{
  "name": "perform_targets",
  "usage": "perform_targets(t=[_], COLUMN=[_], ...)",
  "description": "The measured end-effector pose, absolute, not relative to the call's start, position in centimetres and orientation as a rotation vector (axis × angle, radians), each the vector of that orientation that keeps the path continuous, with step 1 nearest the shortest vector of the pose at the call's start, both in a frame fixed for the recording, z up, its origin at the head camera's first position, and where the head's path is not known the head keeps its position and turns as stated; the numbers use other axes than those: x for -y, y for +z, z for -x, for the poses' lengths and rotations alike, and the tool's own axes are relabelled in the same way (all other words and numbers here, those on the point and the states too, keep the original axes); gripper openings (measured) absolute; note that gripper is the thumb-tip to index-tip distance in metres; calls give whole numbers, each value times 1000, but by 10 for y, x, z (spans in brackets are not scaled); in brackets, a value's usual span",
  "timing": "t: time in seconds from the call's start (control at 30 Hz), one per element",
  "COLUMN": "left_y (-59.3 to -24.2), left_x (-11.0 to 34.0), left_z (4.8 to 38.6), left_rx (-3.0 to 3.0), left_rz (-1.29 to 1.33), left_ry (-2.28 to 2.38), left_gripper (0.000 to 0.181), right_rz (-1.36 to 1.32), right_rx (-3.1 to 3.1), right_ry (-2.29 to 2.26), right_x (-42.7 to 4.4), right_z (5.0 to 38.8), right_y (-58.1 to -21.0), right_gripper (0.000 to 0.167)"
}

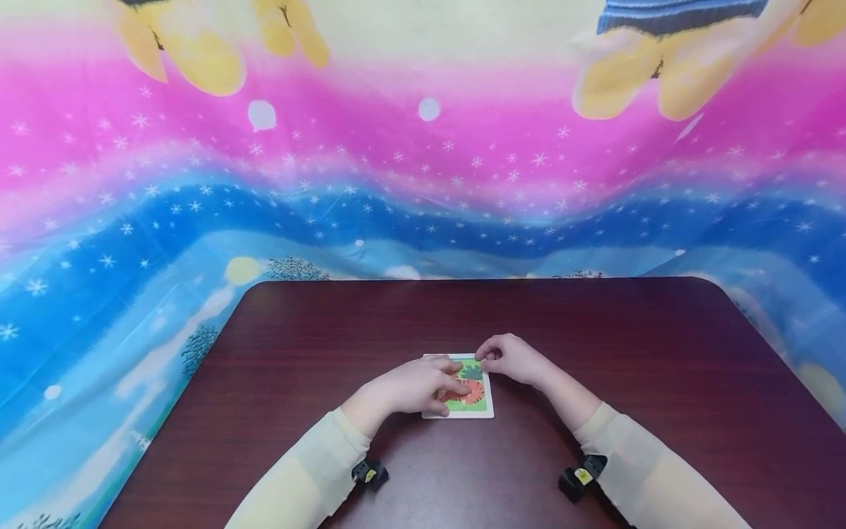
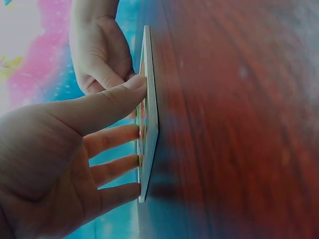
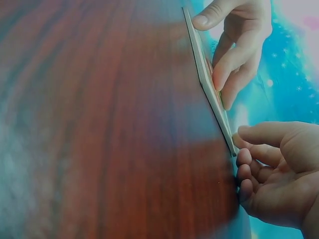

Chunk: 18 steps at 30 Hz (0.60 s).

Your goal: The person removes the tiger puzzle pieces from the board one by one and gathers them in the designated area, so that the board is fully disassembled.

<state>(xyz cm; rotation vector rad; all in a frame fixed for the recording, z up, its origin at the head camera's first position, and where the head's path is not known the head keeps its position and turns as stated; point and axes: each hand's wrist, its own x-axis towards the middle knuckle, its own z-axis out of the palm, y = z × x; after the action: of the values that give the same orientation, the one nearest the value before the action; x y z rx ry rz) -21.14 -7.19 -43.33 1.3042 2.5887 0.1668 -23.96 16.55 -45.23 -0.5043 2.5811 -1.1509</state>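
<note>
A small square picture puzzle board (image 1: 490, 400) with a pale rim lies flat on the table, showing an orange striped figure on green. Over its left part spreads my left hand (image 1: 413, 386), fingertips resting on the picture and the thumb (image 2: 117, 102) at its near edge. My right hand (image 1: 518, 360) is at the far right corner, thumb and index finger pinched together at the board's edge. In the right wrist view, the other fingers (image 3: 245, 173) of that hand are curled beside the corner. Part of the picture is hidden under my left hand.
The dark red-brown wooden table (image 1: 330, 316) has rounded far corners. Behind it hangs a colourful cloth (image 1: 396, 169) with snowflakes and cartoon feet. Black wrist cameras are strapped at the left sleeve (image 1: 317, 455) and the right sleeve (image 1: 641, 455).
</note>
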Motion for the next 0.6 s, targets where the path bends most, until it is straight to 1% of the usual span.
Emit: perform_targets(t=[0.33,0.6], left_y=[-434,-432], left_x=[71,73], left_z=[212,211], left_rx=[-2555,-2543], left_rz=[-1247,-1251], left_ry=[229,239], left_gripper=[48,48], right_rz=[441,412], right_rx=[-2536,-2516], right_ry=[-1221,-1253], right_x=[-164,-164], right_z=[238,238], right_y=[-451,-450], right_gripper=[16,14])
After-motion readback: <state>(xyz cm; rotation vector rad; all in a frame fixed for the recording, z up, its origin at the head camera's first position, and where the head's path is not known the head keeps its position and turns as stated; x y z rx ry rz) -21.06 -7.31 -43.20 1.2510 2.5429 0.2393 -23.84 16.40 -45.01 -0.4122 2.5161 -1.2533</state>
